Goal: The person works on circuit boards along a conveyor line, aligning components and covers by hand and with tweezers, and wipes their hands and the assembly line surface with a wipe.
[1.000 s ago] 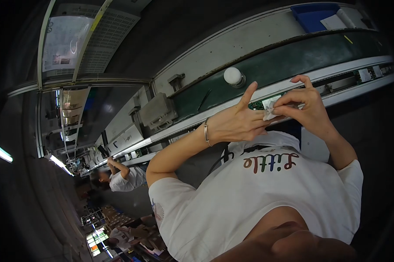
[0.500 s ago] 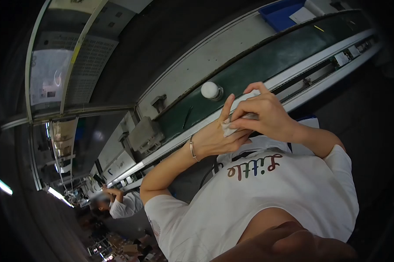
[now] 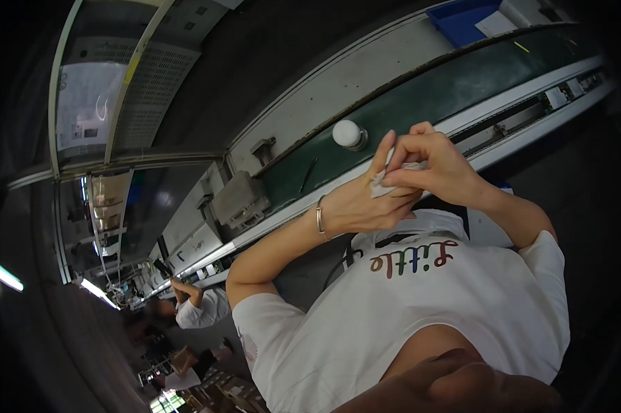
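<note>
Our right hand (image 3: 434, 162) pinches white wipe (image 3: 378, 187); can't tell what left hand (image 3: 367, 205) holds. Forward slip could tip bottle (image 3: 349, 135).

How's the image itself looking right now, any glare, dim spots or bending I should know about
Head view: strong wide-angle bending, dark corners; ceiling light near the left edge blown out; whitish glare on the hanging sheet; left hand and right hand fairly clear, white cloth pale with little fine detail; distant boxes at the bottom dim and soft.
</note>
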Available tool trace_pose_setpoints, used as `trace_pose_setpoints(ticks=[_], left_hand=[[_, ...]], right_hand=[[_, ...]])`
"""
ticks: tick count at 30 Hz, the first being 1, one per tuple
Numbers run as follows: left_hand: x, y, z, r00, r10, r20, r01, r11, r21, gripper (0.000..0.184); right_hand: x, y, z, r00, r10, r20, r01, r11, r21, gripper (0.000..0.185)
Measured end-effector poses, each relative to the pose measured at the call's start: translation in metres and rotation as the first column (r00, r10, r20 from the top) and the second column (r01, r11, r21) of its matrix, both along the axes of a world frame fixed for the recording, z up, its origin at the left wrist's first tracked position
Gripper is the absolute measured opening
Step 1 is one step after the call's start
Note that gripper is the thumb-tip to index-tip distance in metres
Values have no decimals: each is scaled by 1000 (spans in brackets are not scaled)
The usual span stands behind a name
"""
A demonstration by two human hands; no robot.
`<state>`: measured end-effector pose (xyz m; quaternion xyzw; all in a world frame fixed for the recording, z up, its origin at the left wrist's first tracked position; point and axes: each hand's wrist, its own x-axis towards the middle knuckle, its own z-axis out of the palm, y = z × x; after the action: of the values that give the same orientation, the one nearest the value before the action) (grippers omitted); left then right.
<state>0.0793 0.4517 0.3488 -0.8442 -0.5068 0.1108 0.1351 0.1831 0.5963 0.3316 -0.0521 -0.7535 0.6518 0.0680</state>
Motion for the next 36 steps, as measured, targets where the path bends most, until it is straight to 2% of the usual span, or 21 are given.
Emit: trace_pose_setpoints(ticks=[3, 4, 5, 7, 11, 13, 14, 17, 20, 22, 24, 25, 27, 28, 29, 30, 32, 34, 36], left_hand=[[-4, 3, -1, 1000, -24, -5, 24, 999, 45, 41], [-5, 4, 1, 997, -62, -39, 65, 995, 76, 41], [-6, 3, 1, 998, -54, -43, 57, 996, 74, 41], [-8, 2, 0, 996, -66, -56, 72, 990, 124, 41], [-8, -1, -3, 999, 3, -42, -2, 1000, 31, 40], [-7, 2, 2, 1000, -14, -3, 14, 1000, -4, 40], [-7, 3, 0, 1000, -15, -3, 15, 1000, -4, 40], [-6, 5, -2, 999, -19, 49, 18, 1000, 25, 41], [-7, 8, 0, 999, -15, 46, 13, 999, 44, 42], [-12, 10, 0, 996, -85, 15, 82, 986, 144, 43], [-14, 10, -1, 998, -61, 11, 59, 988, 144, 43], [-14, 9, -1, 999, -40, 12, 38, 990, 138, 42], [-13, 9, -1, 999, -34, 41, 31, 997, 64, 43], [-13, 9, -1, 997, -25, 68, 26, 1000, -6, 43], [-12, 11, -2, 997, -27, 69, 27, 1000, -5, 43], [-12, 13, -3, 999, -41, 29, 40, 998, 42, 42], [-11, 16, -3, 998, -53, -15, 55, 994, 91, 41], [-11, 17, -2, 993, -30, 114, 27, 999, 25, 40], [-12, 19, 1, 992, -48, 115, 42, 997, 58, 39]], right_hand=[[-1, 2, 2, 997, -27, -68, 29, 999, 21, 17], [-5, 5, 2, 1000, -13, -24, 11, 993, -115, 16], [-6, 8, 2, 1000, -5, -28, 2, 993, -118, 16], [-6, 15, 1, 997, 34, 74, -6, 938, -347, 15], [-4, 22, 8, 985, 170, 4, -164, 953, -254, 15], [-5, 20, 5, 967, 211, -146, -201, 976, 80, 15], [-6, 18, 4, 967, 210, -145, -200, 977, 80, 15], [-6, 11, 3, 995, 100, -11, -100, 993, -67, 15], [-6, 12, 7, 998, 55, -1, -55, 998, -32, 15], [-10, 18, 15, 986, 15, 168, 48, 929, -366, 14], [-8, 28, 14, 978, 65, 198, 12, 931, -364, 12], [-8, 30, 11, 988, 137, 76, -110, 952, -287, 13], [-8, 30, 9, 976, 215, -39, -218, 956, -197, 13], [-8, 29, 7, 978, 199, -65, -203, 977, -65, 13], [-7, 28, 6, 978, 186, -95, -180, 981, 69, 13], [-7, 24, 4, 978, 184, -95, -178, 982, 69, 13], [-9, 18, -1, 999, 47, 10, -47, 998, -34, 14], [-9, 21, 0, 999, 33, 0, -33, 999, -38, 13], [-8, 26, 1, 1000, 24, -5, -24, 998, -49, 12]])
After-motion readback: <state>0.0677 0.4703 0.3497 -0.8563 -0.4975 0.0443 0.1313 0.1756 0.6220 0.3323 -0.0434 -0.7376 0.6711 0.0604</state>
